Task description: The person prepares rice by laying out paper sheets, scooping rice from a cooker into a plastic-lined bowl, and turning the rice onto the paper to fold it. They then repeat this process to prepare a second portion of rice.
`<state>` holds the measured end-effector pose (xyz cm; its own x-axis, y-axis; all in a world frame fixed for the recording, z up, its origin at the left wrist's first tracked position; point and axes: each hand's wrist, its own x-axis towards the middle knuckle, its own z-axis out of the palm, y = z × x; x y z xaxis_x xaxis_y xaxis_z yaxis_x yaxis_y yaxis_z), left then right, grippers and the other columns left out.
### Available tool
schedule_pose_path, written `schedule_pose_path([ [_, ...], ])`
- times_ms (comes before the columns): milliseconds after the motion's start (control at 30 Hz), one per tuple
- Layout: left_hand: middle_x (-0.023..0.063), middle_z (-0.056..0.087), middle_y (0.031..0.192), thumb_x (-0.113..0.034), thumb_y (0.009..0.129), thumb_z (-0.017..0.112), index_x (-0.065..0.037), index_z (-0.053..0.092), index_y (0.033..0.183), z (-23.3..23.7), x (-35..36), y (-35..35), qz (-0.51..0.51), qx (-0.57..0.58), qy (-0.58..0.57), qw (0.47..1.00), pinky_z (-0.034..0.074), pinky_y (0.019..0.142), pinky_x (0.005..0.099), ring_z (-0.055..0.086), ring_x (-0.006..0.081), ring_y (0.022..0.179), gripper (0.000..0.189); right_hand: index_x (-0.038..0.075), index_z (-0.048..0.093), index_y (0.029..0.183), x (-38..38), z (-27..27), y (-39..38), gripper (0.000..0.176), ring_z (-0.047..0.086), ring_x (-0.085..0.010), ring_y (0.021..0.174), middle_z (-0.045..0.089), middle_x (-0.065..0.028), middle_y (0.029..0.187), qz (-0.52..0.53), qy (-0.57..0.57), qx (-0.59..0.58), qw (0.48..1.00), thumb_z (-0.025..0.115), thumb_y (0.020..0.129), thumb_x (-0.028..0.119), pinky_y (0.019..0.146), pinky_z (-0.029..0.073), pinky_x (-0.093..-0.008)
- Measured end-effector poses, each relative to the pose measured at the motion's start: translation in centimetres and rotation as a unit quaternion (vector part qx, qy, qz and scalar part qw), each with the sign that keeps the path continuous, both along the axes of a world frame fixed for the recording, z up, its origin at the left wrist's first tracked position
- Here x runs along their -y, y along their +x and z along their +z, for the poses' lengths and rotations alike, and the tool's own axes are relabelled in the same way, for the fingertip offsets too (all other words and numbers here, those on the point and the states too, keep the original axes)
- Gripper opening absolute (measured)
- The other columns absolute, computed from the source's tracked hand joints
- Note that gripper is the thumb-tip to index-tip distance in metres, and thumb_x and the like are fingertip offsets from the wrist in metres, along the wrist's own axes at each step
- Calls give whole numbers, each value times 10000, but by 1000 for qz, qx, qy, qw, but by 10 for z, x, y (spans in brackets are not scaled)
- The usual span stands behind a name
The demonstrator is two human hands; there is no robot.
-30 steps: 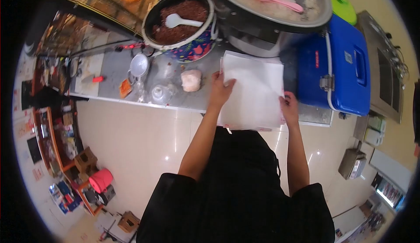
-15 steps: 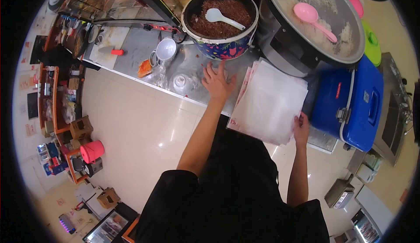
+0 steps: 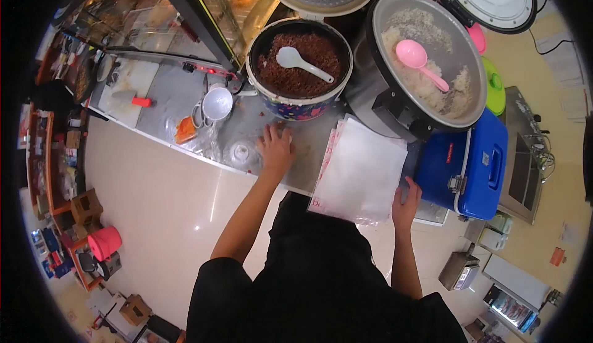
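My left hand (image 3: pixel 275 148) rests on the metal counter just below the patterned pot (image 3: pixel 299 105), its fingers apart. A white spoon (image 3: pixel 306 65) lies on the dark red-brown food in that pot. My right hand (image 3: pixel 406 202) is at the right edge of a stack of white paper sheets (image 3: pixel 361 170), fingers apart, and grips nothing that I can see. Behind the paper stands a large cooker (image 3: pixel 386 87) of white rice with a pink spoon (image 3: pixel 412 54) in it. A clear plastic item (image 3: pixel 241 153) is left of my left hand.
A blue cooler box (image 3: pixel 472 164) stands right of the paper. Further left on the counter are a white cup (image 3: pixel 217 103), an orange item in plastic (image 3: pixel 185 130) and a red-handled knife (image 3: pixel 141 101) on a board. A glass display case (image 3: pixel 148 19) stands behind.
The camera view has shifted, showing more of the far side. My left hand has lowered onto the counter. My right hand's fingers have spread slightly at the paper's edge.
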<state>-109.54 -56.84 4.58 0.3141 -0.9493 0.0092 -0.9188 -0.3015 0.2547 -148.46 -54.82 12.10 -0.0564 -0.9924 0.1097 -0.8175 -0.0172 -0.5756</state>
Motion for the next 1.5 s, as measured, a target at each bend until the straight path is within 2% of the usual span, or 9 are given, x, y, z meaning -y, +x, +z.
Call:
schedule_pose_path([
  [200,178,542,1315,-80,850,635,-77,603,1208,72,-38,-9,-30,-327,-162,930,393,1034,505,506,389,1238,359,27,677,1077,57,155,172,206,668,-301,932,652,-137,1047,259,47,159,952,629,882,-23,801,544,-364],
  [300,177,585,1248,-10,867,595,-53,618,1166,83,-51,-14,-23,-342,-189,920,433,1007,417,557,369,1188,304,35,669,1055,137,137,258,184,638,-374,947,628,-169,1028,335,-110,102,930,600,884,27,815,525,-448],
  [500,135,607,1178,-3,878,589,-58,622,1155,86,-58,3,55,-431,-220,874,458,928,383,575,292,1124,284,39,695,1089,251,69,351,238,627,-368,1113,629,-212,1201,283,56,-325,901,620,887,138,916,531,-474],
  [933,94,623,1129,-73,902,625,-54,594,1207,68,-65,136,295,-366,-284,836,490,818,346,596,212,1025,308,19,482,1172,186,157,299,286,713,-404,905,707,-242,971,338,73,-361,866,566,908,87,783,567,-510],
  [1000,91,623,1157,-84,923,622,-54,593,1214,51,-50,164,268,-364,-290,844,499,771,304,607,188,985,294,32,462,1176,180,133,279,266,715,-407,884,706,-240,969,347,145,-429,821,534,926,85,757,567,-515],
  [1100,100,623,1164,-87,928,625,-46,602,1209,32,-37,202,234,-331,-263,876,506,763,291,611,183,999,285,54,472,1149,173,173,279,201,723,-389,860,711,-227,965,282,91,-303,906,478,953,98,721,569,-517],
  [1200,129,629,1103,-112,901,671,-43,602,1205,55,-24,199,241,-375,-195,874,520,757,312,619,204,967,320,56,485,1106,160,133,257,156,729,-370,860,706,-247,984,303,192,-402,842,472,961,111,686,566,-512],
  [1333,168,595,1229,-206,783,808,-79,586,1256,48,-54,155,50,-347,-85,933,500,905,420,585,316,1123,538,45,511,1060,146,130,233,178,709,-327,762,666,-175,878,330,8,-337,881,544,888,77,638,573,-445],
  [1500,153,434,1436,-248,643,890,-177,529,1346,50,-62,106,-14,-165,74,984,426,1027,503,435,406,1302,793,15,459,1382,126,132,238,438,677,-357,904,647,-197,986,326,67,-241,912,523,973,158,695,559,-469],
])
